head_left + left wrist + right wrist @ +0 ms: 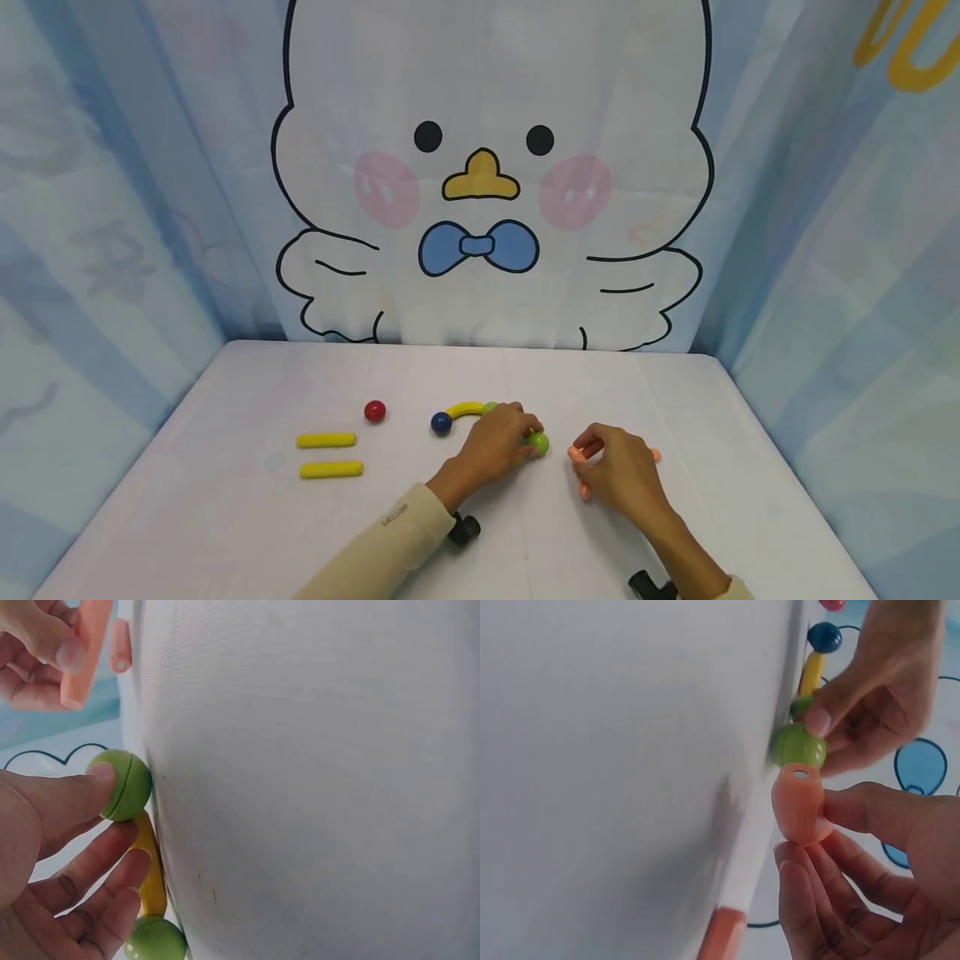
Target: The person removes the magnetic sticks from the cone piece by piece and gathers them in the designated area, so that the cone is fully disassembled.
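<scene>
My left hand (pixel 497 442) grips a glossy green ball (pixel 537 443) at the right end of a joined row, its thumb on the ball in the left wrist view. Further along that row come a yellow rod (pixel 152 877), a second green ball (pixel 156 939), a curved yellow rod (pixel 467 408) and a dark blue ball (pixel 441 423). To the right, my right hand (pixel 621 468) pinches an orange rod (pixel 801 806) with a hole in its end. The held rod is apart from the table in the left wrist view. Another orange rod (pixel 121 646) lies near that hand.
Two straight yellow rods (pixel 327 440) lie side by side at the table's left. A red ball (pixel 375 411) rests behind them. The white table (pixel 247 533) meets a curtain (pixel 480 308) printed with a cartoon bird at its far edge.
</scene>
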The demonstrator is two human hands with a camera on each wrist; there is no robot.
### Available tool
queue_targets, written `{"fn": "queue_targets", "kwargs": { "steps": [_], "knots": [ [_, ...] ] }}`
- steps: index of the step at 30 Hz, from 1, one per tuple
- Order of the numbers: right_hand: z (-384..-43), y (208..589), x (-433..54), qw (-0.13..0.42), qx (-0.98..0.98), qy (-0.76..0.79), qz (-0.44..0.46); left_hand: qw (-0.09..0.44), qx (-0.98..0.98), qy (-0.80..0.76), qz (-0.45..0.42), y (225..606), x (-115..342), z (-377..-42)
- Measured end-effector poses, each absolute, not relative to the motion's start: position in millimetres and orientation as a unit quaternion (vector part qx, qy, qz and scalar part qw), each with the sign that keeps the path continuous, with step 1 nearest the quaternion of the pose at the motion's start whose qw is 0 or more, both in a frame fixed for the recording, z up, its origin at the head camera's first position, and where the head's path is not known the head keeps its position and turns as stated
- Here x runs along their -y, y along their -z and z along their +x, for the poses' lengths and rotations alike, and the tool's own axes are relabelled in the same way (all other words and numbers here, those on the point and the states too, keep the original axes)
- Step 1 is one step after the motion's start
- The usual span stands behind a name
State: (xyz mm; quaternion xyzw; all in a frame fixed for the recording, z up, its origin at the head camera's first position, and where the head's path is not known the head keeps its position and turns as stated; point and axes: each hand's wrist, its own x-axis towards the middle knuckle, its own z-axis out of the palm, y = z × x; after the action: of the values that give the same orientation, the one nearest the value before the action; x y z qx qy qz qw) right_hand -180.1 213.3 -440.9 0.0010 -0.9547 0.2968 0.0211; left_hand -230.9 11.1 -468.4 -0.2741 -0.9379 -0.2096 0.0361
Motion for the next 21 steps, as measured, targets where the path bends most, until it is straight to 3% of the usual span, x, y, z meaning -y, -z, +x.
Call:
{"fn": "queue_targets", "kwargs": {
  "steps": [12,21],
  "knots": [
    [-173,436,-268,0.039,0.962,-0.271,-0.021,0.025,0.936,0.221,-0.273,468,-11,-229],
    [-168,439,-305,0.016,0.963,-0.262,-0.057,0.031,0.937,0.213,-0.274,468,-11,-229]
  ]
}}
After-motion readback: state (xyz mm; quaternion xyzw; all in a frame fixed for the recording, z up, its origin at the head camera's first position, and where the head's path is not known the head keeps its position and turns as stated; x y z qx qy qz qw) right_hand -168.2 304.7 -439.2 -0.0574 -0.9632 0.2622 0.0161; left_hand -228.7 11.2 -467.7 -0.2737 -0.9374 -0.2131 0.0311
